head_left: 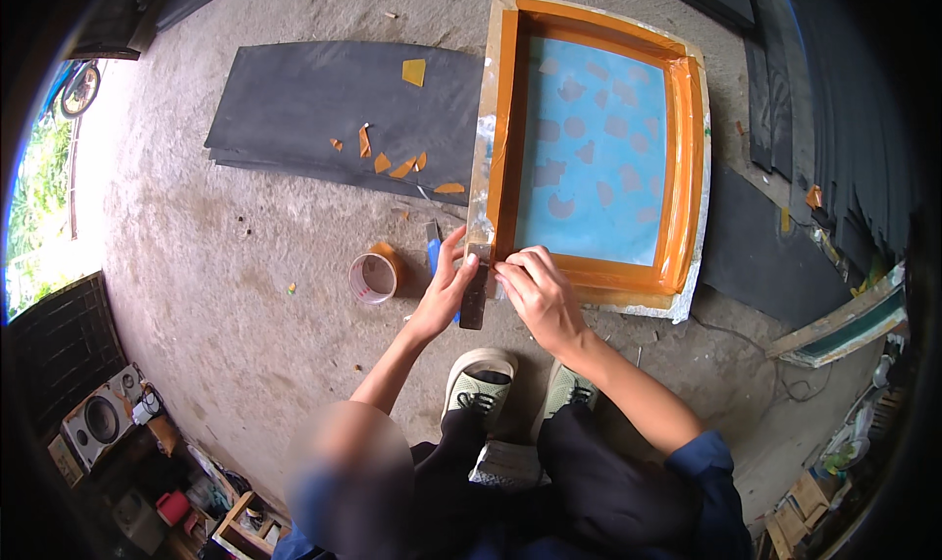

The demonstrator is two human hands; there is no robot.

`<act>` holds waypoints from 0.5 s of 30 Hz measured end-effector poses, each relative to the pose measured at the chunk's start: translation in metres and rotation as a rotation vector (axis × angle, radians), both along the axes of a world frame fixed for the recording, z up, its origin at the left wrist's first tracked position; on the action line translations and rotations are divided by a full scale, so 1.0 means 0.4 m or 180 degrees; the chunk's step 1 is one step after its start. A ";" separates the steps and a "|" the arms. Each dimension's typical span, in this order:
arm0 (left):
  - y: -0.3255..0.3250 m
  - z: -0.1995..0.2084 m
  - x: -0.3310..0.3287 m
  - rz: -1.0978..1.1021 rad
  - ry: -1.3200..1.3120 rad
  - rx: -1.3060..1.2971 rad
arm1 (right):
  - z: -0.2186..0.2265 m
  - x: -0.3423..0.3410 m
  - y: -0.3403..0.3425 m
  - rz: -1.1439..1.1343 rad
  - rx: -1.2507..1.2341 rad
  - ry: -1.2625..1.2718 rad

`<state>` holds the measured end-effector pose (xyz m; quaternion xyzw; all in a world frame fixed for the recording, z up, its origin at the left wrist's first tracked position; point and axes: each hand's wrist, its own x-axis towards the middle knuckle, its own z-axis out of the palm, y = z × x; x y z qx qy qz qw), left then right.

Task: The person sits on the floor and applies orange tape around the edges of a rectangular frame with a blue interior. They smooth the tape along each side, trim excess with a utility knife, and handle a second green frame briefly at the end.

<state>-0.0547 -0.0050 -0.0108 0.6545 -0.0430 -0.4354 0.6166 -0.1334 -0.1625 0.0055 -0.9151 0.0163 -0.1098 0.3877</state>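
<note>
A screen-printing frame (488,158) lies at an angle in front of me, its inner sides covered with brown tape and its blue mesh (589,148) marked with several greyish shapes. At its near left corner is a dark, flat, hinge-like plate (473,300). My left hand (442,290) grips this plate with the thumb on top; its lower fingers are partly hidden. Close beside it, my right hand (538,300) is pinched at the frame's corner. Whatever lies between its fingertips is too small to make out. Behind my left hand lies a blue-handled cutter (433,251), partly covered.
A plastic cup (375,276) and a brown tape roll (390,258) stand left of my hands. Torn brown tape pieces (402,168) lie on a black sheet (314,99). My shoes (479,383) are just below the frame. A speaker (101,418) sits at far left.
</note>
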 end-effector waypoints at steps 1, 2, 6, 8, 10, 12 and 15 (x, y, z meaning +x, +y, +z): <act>-0.007 -0.002 -0.007 -0.0074 -0.0309 0.0158 | -0.001 -0.001 0.002 0.0036 -0.0066 -0.0062; -0.008 -0.002 -0.009 -0.0041 -0.0235 0.0097 | 0.001 -0.002 0.003 0.0072 -0.0132 -0.0125; -0.017 0.011 -0.009 -0.0006 -0.0027 0.0009 | -0.007 -0.010 0.005 0.0162 -0.0491 -0.0381; -0.018 0.013 -0.009 -0.0005 -0.0021 0.0016 | -0.012 -0.014 0.008 0.0181 -0.0626 -0.0413; -0.018 0.013 -0.010 0.0018 -0.0054 -0.0012 | -0.011 -0.017 0.013 0.0188 -0.0739 -0.0428; -0.019 0.016 -0.010 0.0035 -0.0037 -0.0018 | -0.007 -0.020 0.019 0.0176 -0.0830 -0.0423; -0.020 0.016 -0.012 0.0059 -0.0024 0.0000 | 0.008 -0.027 0.029 0.0186 -0.0976 -0.0246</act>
